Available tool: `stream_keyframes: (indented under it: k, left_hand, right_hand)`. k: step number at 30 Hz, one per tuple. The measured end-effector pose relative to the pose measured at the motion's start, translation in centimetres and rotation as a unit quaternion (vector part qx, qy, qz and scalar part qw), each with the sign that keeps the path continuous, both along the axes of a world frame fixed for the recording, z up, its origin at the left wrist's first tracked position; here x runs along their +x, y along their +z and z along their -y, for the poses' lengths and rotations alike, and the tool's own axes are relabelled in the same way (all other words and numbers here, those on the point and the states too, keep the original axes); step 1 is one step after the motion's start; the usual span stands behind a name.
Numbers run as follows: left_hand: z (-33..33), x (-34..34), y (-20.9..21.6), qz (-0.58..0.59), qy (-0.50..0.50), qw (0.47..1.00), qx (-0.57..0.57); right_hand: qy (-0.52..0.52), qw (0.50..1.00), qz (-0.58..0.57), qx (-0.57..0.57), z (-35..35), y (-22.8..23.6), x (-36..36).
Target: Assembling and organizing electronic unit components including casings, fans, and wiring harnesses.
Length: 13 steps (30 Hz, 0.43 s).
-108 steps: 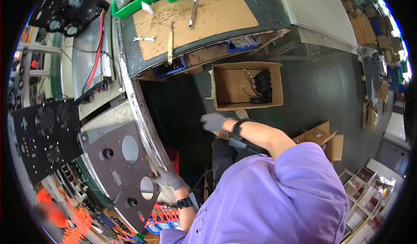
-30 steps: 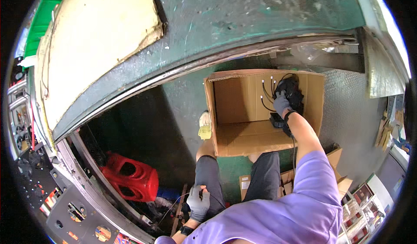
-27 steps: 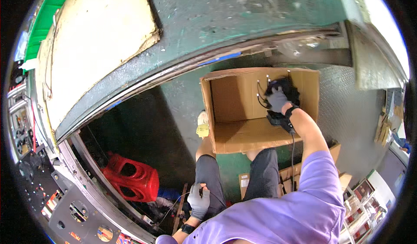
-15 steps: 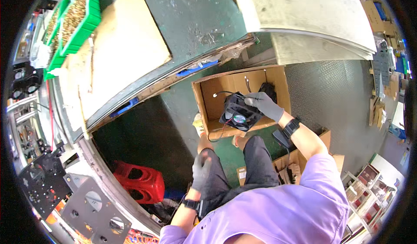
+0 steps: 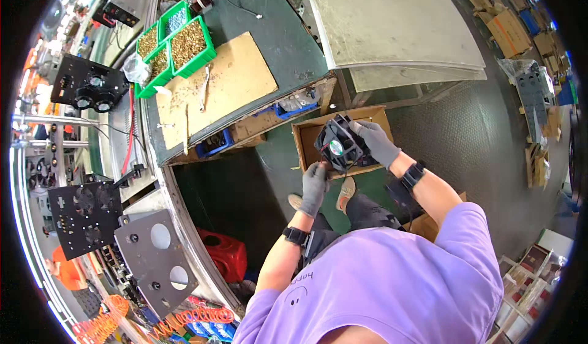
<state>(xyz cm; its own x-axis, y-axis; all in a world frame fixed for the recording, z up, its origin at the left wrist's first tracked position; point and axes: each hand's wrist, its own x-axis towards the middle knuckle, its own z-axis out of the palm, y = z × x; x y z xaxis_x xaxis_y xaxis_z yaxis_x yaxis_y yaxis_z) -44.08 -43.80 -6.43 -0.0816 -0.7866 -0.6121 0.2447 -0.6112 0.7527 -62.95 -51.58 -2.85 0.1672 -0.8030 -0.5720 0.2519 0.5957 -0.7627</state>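
My gloved right hand (image 5: pixel 377 143) grips a square black cooling fan (image 5: pixel 338 143) by its upper right edge. The fan is tilted, its round hub label turned toward me, above an open cardboard box (image 5: pixel 299 145). My gloved left hand (image 5: pixel 313 189) is just below and left of the fan, fingers pinched together on what looks like the fan's thin cable (image 5: pixel 323 162). Part of the cable is hidden by the fingers. The fan and my right hand cover much of the box's inside.
A green-topped workbench (image 5: pixel 288 50) at left carries a cardboard sheet (image 5: pixel 239 77) and green bins (image 5: pixel 188 47) of small metal parts. Large pale sheets (image 5: pixel 398 25) stick out ahead. A red plastic stool (image 5: pixel 223 255) is under the bench. Black panels (image 5: pixel 156 261) stand at lower left.
My left hand has risen from beside my thigh to the fan's cable. My right hand has lifted and turned the fan. My view has shifted, showing more of the bench.
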Motion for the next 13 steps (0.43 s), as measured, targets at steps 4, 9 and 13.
stream_keyframes:
  k: [4, 9, 13]
  left_hand:
    - [0.6, 2.4, 2.1, -0.087, -0.018, 0.995, 0.037]
    - [0.7, 3.8, 3.8, -0.063, -0.042, 0.997, -0.002]
    - [0.1, 4.1, 7.3, -0.084, -0.097, 0.992, 0.0]
  right_hand:
    - [0.008, 0.996, -0.088, -0.024, -0.1, -2.7, -1.3]
    - [0.017, 0.981, -0.193, 0.025, -1.2, -9.6, -1.9]
    - [-0.02, 0.988, -0.148, -0.023, -2.2, -15.9, -2.3]
